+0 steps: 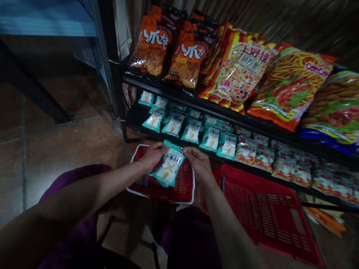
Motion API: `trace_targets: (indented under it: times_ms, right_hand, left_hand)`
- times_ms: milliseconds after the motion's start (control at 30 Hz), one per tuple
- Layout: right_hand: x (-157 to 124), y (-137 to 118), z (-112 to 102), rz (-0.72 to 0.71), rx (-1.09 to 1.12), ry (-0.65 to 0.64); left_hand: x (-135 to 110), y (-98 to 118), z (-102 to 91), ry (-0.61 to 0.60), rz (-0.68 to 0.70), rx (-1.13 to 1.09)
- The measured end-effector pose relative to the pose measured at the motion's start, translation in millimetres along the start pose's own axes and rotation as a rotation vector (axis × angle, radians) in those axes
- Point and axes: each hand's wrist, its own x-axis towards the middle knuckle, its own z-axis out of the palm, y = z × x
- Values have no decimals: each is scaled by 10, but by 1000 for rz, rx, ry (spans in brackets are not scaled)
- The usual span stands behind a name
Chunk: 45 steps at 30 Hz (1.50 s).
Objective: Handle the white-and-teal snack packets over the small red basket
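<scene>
A teal and white snack bag (170,166) is held between my two hands, over a small red basket (186,180) with a white rim. My left hand (152,156) pinches the bag's upper left corner. At the upper right corner, my right hand (199,162) grips it between thumb and fingers. Another teal edge shows beneath the bag, but I cannot tell whether it is a second one. Just beyond my hands, matching teal bags (192,129) lie in rows on the lower shelf (134,121).
Red and white snack packs (259,156) continue along the lower shelf to the right. Above stand orange snack bags (153,46), a prawn cracker bag (237,69) and larger bags (293,85). A larger red basket (263,210) sits on the floor at right. A dark shelf post (111,56) rises at left.
</scene>
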Motion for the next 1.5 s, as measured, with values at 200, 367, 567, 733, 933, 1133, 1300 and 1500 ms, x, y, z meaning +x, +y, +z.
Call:
trace_targets:
  times_ms: [200, 367, 567, 733, 933, 1133, 1300, 1500]
  right_hand:
    - [37, 116, 69, 63, 129, 117]
    - [40, 69, 63, 94, 212, 196]
    - [51, 40, 13, 165, 252, 186]
    - [39, 76, -7, 235, 310, -15]
    - [-73, -28, 16, 287, 342, -268]
    - [-105, -72, 62, 279, 321, -313]
    - [-72, -17, 55, 251, 300, -275]
    - [-51, -1, 22, 305, 362, -193]
  left_hand:
    - [39, -11, 88, 26, 48, 54]
    - [80, -26, 179, 56, 36, -1]
    - [164, -26, 244, 87, 6, -79]
    - [274, -19, 227, 101, 55, -97]
    - [275, 73, 218, 123, 101, -99]
    - [287, 167, 201, 252, 91, -50]
    - [326, 212, 177, 119, 60, -147]
    - [300, 235, 143, 10, -16, -144]
